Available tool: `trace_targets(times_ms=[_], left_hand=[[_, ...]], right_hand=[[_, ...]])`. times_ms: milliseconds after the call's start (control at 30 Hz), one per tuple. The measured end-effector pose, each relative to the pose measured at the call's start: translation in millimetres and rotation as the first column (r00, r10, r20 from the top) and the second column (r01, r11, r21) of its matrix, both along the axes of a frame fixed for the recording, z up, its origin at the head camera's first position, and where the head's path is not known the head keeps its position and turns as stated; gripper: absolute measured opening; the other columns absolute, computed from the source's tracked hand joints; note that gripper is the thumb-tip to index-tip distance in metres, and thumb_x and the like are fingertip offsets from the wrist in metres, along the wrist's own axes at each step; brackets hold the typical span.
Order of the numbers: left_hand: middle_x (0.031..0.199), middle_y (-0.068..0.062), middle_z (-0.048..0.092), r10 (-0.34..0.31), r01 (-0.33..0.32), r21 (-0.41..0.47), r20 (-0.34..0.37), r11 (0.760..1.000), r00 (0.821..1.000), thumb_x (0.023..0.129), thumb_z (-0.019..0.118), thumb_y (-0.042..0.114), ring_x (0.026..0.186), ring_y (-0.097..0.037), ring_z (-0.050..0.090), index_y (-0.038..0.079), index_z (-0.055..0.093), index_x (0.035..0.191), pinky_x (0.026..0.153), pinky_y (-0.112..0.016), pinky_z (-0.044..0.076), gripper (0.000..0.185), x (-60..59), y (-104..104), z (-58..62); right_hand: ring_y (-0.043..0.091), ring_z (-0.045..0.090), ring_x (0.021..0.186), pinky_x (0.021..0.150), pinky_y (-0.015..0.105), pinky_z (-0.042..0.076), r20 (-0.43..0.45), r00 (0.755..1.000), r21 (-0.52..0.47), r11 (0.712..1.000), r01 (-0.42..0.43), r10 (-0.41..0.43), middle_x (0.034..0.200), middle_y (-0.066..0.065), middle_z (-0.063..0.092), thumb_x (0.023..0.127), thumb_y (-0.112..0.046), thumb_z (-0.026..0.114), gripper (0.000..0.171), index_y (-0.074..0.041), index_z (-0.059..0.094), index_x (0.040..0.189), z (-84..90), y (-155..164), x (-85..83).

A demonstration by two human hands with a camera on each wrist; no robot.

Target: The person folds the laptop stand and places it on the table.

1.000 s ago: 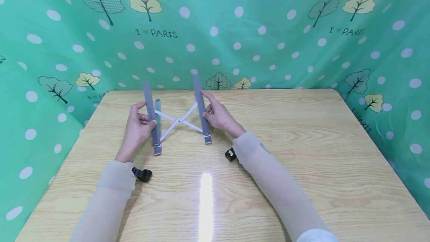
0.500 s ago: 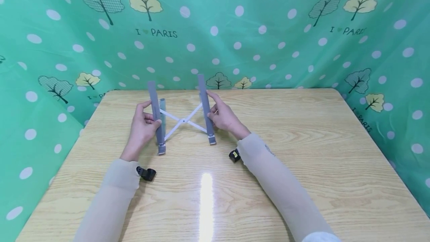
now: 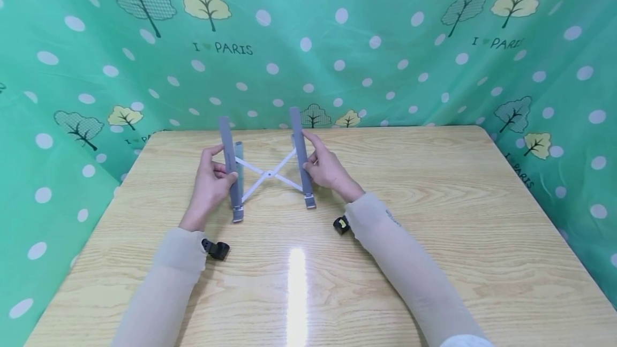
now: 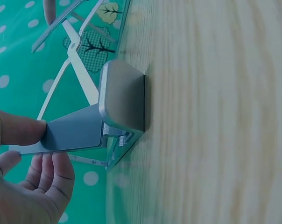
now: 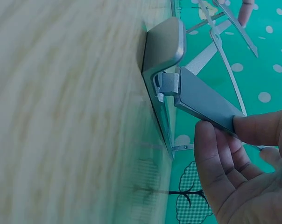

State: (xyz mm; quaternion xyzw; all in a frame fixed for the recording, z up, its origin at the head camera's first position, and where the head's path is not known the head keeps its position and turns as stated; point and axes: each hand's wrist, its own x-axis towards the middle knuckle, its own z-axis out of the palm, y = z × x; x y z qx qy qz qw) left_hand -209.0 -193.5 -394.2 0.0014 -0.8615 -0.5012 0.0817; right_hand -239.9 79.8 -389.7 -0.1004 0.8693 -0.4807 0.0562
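Grey brushed metal, matte and flat-sided, makes up the two rails of a folding laptop stand (image 3: 267, 167) that stands on the pale wood-grain desk (image 3: 434, 218), toward its far left part. The rails run front to back, tilted up at the far end, and thin white scissor struts (image 3: 270, 174) cross between them. The left hand (image 3: 212, 183) sits just left of the stand, its fingers (image 4: 52, 172) and thumb pinching the left rail (image 3: 230, 167); the right hand (image 3: 328, 167) sits just right of it, gripping the right rail (image 3: 302, 162) the same way. Each rail ends near the person in a rounded, hooked foot (image 4: 122, 95) pressed on the desk. Both hands are equally close, one per side. A green tree-print cloth (image 3: 385, 42) hangs behind the stand.
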Motion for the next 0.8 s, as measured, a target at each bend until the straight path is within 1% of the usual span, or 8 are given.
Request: trace_targets(times_ms=[133, 233, 467, 800], left_hand=[[0.094, -0.016, 0.050, -0.013, 0.013, 0.007, -0.014, 1.000, 1.000, 0.085, 0.061, -0.005, 0.080, -0.021, 0.049, 0.014, 0.032, 0.145, 0.065, -0.019, 0.046, 0.069, 0.1, 3, -0.5], [0.094, -0.017, 0.051, -0.023, 0.023, 0.015, -0.026, 1.000, 0.999, 0.085, 0.061, -0.005, 0.080, -0.021, 0.049, 0.014, 0.033, 0.145, 0.066, -0.019, 0.045, 0.070, 0.3, 5, -0.5], [0.094, -0.015, 0.049, -0.034, 0.034, 0.034, -0.004, 0.999, 0.999, 0.085, 0.060, -0.005, 0.081, -0.021, 0.048, 0.015, 0.032, 0.145, 0.067, -0.022, 0.046, 0.069, -0.1, 13, 0.9], [0.096, -0.015, 0.049, -0.053, 0.053, 0.041, 0.004, 0.998, 0.999, 0.086, 0.060, -0.003, 0.082, -0.022, 0.049, 0.017, 0.032, 0.145, 0.070, -0.028, 0.048, 0.069, -0.7, 23, 0.7]], right_hand=[[0.023, 0.060, 0.071, 0.058, 0.029, 0.055, -0.014, 1.000, 0.014, 1.000, 0.007, -0.007, 0.087, 0.010, 0.058, 0.091, 0.000, 0.058, 0.082, -0.036, 0.017, 0.152, 0.9, 3, 1.8], [0.023, 0.060, 0.070, 0.058, 0.029, 0.055, -0.014, 1.000, 0.021, 1.000, 0.017, -0.017, 0.087, 0.010, 0.058, 0.091, 0.000, 0.058, 0.082, -0.037, 0.017, 0.152, 2.2, 6, 3.5], [0.023, 0.061, 0.070, 0.059, 0.030, 0.055, -0.019, 1.000, 0.028, 1.000, 0.013, -0.013, 0.087, 0.010, 0.059, 0.090, 0.001, 0.058, 0.083, -0.033, 0.015, 0.153, 3.6, 13, 6.0], [0.024, 0.060, 0.069, 0.060, 0.031, 0.055, -0.024, 1.000, 0.049, 0.999, 0.022, -0.021, 0.084, 0.010, 0.059, 0.090, 0.002, 0.058, 0.084, -0.033, 0.014, 0.153, 5.6, 25, 10.1]])
